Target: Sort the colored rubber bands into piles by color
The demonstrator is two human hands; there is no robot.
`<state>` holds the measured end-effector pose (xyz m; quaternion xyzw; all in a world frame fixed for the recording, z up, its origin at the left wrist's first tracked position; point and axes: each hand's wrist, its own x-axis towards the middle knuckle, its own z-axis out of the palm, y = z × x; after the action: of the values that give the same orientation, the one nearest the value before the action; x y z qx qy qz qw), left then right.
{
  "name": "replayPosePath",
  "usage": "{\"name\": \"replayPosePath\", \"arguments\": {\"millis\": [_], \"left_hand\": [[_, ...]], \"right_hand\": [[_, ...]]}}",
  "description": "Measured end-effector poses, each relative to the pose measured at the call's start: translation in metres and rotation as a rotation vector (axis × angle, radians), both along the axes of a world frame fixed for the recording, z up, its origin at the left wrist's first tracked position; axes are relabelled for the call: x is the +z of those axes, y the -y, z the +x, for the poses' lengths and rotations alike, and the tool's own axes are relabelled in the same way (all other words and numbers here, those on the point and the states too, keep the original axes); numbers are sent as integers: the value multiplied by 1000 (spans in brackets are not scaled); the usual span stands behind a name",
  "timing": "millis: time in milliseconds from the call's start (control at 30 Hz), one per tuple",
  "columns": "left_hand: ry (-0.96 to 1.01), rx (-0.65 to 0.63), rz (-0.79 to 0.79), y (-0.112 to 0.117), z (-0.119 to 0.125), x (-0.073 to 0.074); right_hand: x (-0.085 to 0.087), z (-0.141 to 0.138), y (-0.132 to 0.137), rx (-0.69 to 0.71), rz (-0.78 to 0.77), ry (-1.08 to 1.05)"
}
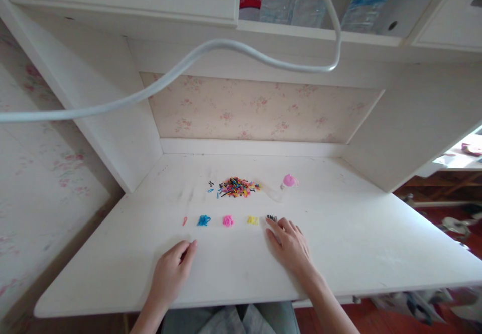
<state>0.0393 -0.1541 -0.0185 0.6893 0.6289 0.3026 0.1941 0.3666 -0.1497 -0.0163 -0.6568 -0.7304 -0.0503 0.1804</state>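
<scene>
The desk (233,279) has its front edge at the seated person's lap (259,319). Left hand (171,266): rests on the desk surface near the front, fingers curled into a loose fist, thumb lying along the index finger. No piece shows in it; from where I stand, the inside of the fist cannot be checked. Right hand (289,243): fingers partly extended, thumb apart from the index finger, index fingertip at the black group. No pinched piece is visible; whether a piece lies under the fingertip cannot be told.

Beyond the hands, a row of small bands runs across the desk, one colour per position. Left to right: a single red band (185,221), a blue group (204,220), a pink group (228,220), a yellow group (252,220) and the black group (271,218), partly covered by the right hand. The positions stand apart from each other.

Behind the row lies the mixed pile (237,187), colours intermingled. Judged by volume, the greater share remains unseparated, so progress appears early; red is the least advanced position. A few loose black pieces (211,184) lie left of the pile. A clear bag (273,192) adjoins its right end; a pink object (289,180) sits farther right.
</scene>
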Motion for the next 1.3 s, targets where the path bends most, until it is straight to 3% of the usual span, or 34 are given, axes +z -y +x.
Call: {"name": "replayPosePath", "arguments": {"millis": [233, 567, 800, 967, 1100, 1200, 1300], "left_hand": [[-16, 3, 16, 0, 2, 1], [-44, -14, 3, 0, 2, 1], [3, 17, -103, -10, 6, 5], [35, -77, -38, -56, 17, 31], [-276, -113, 18, -119, 30, 51], [-357, -109, -3, -163, 34, 52], [-422, -117, -45, -191, 34, 43]], "right_hand": [[7, -6, 0, -23, -14, 54], [0, -1, 1, -20, 15, -38], [-11, 4, 2, -88, -74, -155], [-19, 11, -5, -102, -142, -256], [-23, 19, -12, -120, -140, -375], [-22, 23, -14, -109, -119, -463], [-18, 23, -14, -117, -131, -501]]}}
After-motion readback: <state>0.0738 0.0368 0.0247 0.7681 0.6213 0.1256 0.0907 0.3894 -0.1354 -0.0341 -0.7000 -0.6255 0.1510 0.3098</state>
